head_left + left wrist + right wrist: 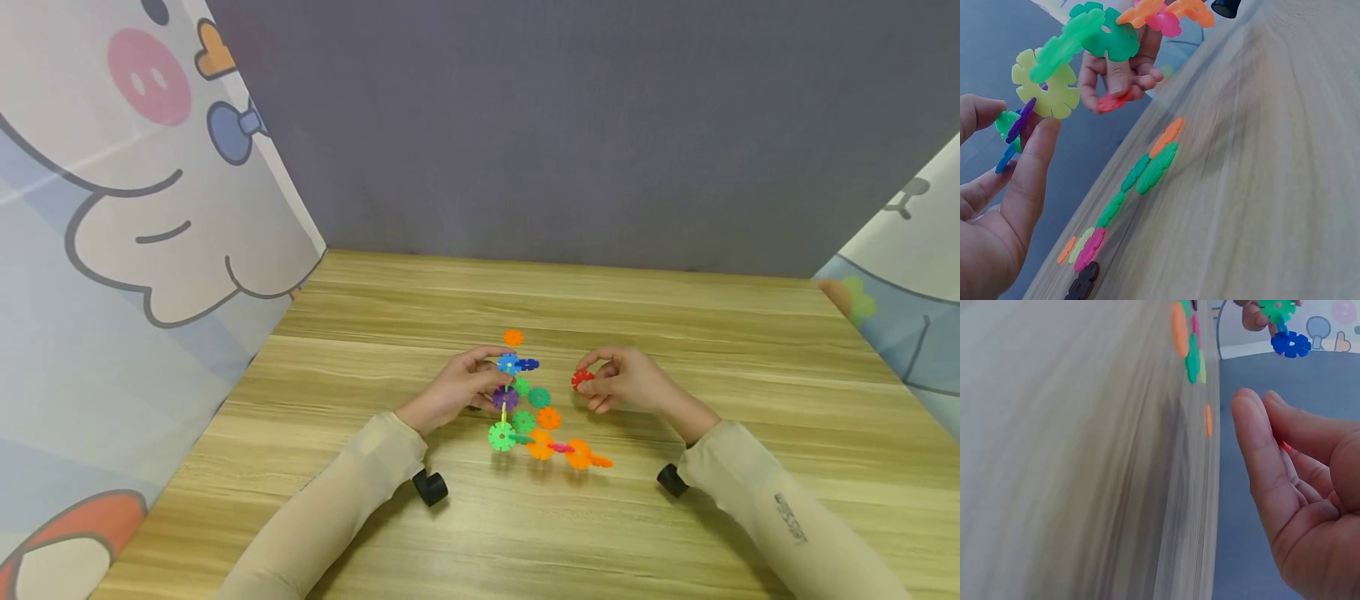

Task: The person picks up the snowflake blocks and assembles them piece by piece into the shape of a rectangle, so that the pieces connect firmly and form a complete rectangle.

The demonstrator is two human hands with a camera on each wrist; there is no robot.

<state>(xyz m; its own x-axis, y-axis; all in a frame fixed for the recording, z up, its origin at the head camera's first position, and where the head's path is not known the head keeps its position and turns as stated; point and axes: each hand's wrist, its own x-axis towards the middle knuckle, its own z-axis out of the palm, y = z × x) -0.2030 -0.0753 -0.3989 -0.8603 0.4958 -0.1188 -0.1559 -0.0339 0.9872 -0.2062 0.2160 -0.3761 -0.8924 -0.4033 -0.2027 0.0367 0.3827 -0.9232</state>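
My left hand (465, 385) pinches a chain of linked plastic snowflake discs (502, 436) and holds it above the table. Blue, purple, green, yellow, orange and pink discs make up the chain, which bends and runs off to the right; a dark blue disc (1291, 344) sticks out at its far end. Between thumb and fingers of my right hand (626, 381) is a red snowflake disc (582, 380), apart from the chain. In the right wrist view the fingers hide most of that red disc.
Loose discs lie on the wooden table (720, 333) beneath the chain: several green ones (1157, 169), an orange one (1167, 137), a pink one (1090, 249) and a black one (1082, 281). Farther back lies another orange disc (513, 337). A grey panel (570, 133) stands behind the table.
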